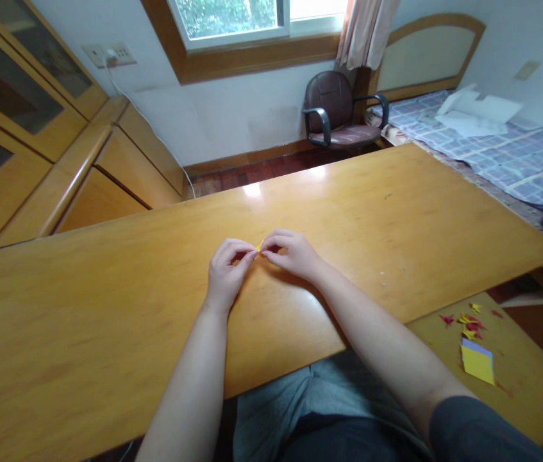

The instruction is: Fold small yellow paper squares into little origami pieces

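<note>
A small piece of folded yellow paper (259,248) is pinched between my two hands, just above the wooden table (108,308). My left hand (229,269) grips its left side with thumb and fingertips closed. From the right, my right hand (293,255) pinches the other side in the same way. Fingertips cover most of the paper, so its exact folded shape is hard to make out.
On a lower surface (531,366) at the right lie several red and yellow folded paper pieces (472,326) and a stack of yellow paper squares (477,364). A brown armchair (331,106), a bed (506,151) and a wooden cabinet (122,167) stand beyond the table.
</note>
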A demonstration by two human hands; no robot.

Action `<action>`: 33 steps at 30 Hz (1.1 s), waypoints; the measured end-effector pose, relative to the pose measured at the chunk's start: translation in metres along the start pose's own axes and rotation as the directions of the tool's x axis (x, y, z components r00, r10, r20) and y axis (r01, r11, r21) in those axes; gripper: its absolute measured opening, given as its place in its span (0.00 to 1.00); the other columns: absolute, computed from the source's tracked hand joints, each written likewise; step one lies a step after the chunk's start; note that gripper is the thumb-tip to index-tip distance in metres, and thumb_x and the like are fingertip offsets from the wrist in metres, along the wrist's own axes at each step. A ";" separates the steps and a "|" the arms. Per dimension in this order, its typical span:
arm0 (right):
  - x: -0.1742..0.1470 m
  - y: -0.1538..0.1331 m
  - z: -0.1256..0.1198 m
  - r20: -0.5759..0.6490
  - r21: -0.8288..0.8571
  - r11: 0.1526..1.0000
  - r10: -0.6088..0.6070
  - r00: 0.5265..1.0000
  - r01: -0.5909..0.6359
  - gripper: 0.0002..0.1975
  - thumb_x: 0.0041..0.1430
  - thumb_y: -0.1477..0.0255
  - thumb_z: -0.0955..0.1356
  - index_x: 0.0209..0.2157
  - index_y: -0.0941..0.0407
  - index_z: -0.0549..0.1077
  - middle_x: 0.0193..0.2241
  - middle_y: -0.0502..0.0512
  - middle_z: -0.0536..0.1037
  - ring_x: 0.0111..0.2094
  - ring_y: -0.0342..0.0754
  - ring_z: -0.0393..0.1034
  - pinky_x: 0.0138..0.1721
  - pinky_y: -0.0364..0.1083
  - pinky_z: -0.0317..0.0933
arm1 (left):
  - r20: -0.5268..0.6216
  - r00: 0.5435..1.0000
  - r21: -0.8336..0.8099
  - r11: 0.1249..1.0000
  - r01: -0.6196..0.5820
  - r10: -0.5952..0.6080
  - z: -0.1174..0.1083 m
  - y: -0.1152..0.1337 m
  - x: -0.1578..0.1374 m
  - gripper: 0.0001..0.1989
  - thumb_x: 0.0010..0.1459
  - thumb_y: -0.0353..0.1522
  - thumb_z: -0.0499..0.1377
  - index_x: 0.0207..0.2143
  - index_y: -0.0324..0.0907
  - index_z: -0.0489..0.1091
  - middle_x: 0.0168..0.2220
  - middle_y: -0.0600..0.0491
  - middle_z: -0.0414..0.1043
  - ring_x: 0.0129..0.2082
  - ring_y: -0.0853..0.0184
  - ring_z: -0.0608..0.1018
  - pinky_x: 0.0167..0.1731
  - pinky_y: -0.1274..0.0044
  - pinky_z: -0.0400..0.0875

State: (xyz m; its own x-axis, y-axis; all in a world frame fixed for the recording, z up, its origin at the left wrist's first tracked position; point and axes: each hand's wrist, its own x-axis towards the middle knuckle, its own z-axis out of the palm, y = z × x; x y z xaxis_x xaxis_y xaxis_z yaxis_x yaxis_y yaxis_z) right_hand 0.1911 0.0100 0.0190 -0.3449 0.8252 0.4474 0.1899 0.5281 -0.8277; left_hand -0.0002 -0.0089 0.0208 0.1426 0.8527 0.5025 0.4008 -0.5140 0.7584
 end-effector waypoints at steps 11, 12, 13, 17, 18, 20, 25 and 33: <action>0.004 0.004 0.000 -0.015 0.310 0.920 0.256 0.967 -0.239 0.06 0.52 0.70 0.73 0.31 0.58 0.79 0.33 0.54 0.79 0.36 0.46 0.73 0.41 0.46 0.66 | -0.004 0.984 -0.206 0.963 0.174 -0.179 0.004 -0.010 -0.002 0.10 0.58 0.37 0.65 0.41 0.44 0.74 0.41 0.53 0.69 0.36 0.70 0.75 0.36 0.78 0.73; 0.004 0.004 0.000 -0.006 0.369 0.887 0.299 0.954 -0.276 0.07 0.51 0.69 0.74 0.31 0.58 0.79 0.33 0.53 0.79 0.35 0.46 0.73 0.41 0.46 0.65 | 0.002 0.983 -0.214 0.960 0.181 -0.185 0.005 -0.010 -0.002 0.10 0.58 0.37 0.65 0.41 0.44 0.74 0.41 0.53 0.69 0.36 0.70 0.75 0.35 0.78 0.73; 0.004 0.005 0.000 0.002 0.425 0.852 0.337 0.941 -0.306 0.08 0.50 0.68 0.74 0.31 0.58 0.79 0.32 0.53 0.79 0.34 0.45 0.72 0.40 0.46 0.65 | 0.005 0.982 -0.221 0.957 0.186 -0.190 0.006 -0.010 -0.002 0.09 0.58 0.37 0.65 0.40 0.44 0.74 0.40 0.53 0.69 0.37 0.70 0.75 0.35 0.78 0.73; 0.005 0.004 0.001 0.037 0.555 0.746 0.418 0.908 -0.366 0.10 0.47 0.68 0.76 0.31 0.59 0.79 0.29 0.51 0.79 0.31 0.44 0.71 0.39 0.45 0.65 | 0.024 0.977 -0.269 0.940 0.211 -0.212 0.010 -0.009 -0.003 0.08 0.57 0.36 0.66 0.36 0.42 0.74 0.38 0.54 0.69 0.34 0.70 0.77 0.36 0.78 0.75; 0.005 0.004 0.002 0.044 0.566 0.736 0.423 0.905 -0.371 0.10 0.47 0.67 0.76 0.31 0.59 0.79 0.29 0.51 0.79 0.31 0.43 0.71 0.39 0.45 0.65 | 0.027 0.973 -0.296 0.927 0.229 -0.231 0.012 -0.009 -0.003 0.09 0.56 0.36 0.66 0.36 0.42 0.74 0.38 0.54 0.70 0.34 0.70 0.77 0.37 0.77 0.75; 0.005 0.003 0.002 0.050 0.578 0.724 0.429 0.902 -0.377 0.11 0.46 0.67 0.76 0.31 0.59 0.80 0.30 0.52 0.80 0.32 0.44 0.70 0.38 0.45 0.65 | 0.017 0.957 -0.373 0.886 0.276 -0.291 0.014 -0.009 -0.002 0.11 0.54 0.37 0.67 0.38 0.42 0.73 0.37 0.54 0.72 0.33 0.70 0.79 0.38 0.76 0.77; 0.006 0.004 0.005 0.006 0.598 0.711 0.457 0.889 -0.370 0.11 0.45 0.67 0.76 0.30 0.58 0.80 0.30 0.51 0.79 0.32 0.44 0.70 0.36 0.44 0.64 | -0.040 0.925 -0.474 0.822 0.316 -0.378 0.018 -0.009 -0.001 0.15 0.50 0.36 0.70 0.37 0.41 0.71 0.34 0.55 0.74 0.32 0.69 0.80 0.39 0.74 0.77; 0.004 0.006 0.006 -0.018 0.516 0.812 0.329 0.944 -0.273 0.10 0.48 0.65 0.76 0.30 0.56 0.80 0.33 0.53 0.78 0.36 0.46 0.71 0.41 0.47 0.66 | -0.037 0.970 -0.323 0.922 0.215 -0.240 0.016 -0.008 -0.002 0.09 0.55 0.36 0.67 0.36 0.42 0.75 0.36 0.52 0.74 0.37 0.67 0.79 0.41 0.74 0.76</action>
State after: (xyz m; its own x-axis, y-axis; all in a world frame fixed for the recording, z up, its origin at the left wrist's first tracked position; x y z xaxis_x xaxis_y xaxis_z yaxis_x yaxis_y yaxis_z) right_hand 0.1855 0.0155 0.0144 -0.2467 0.9564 0.1560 -0.2264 0.0997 -0.9689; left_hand 0.0106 -0.0051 0.0074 0.0084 0.9470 0.3213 0.1075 -0.3203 0.9412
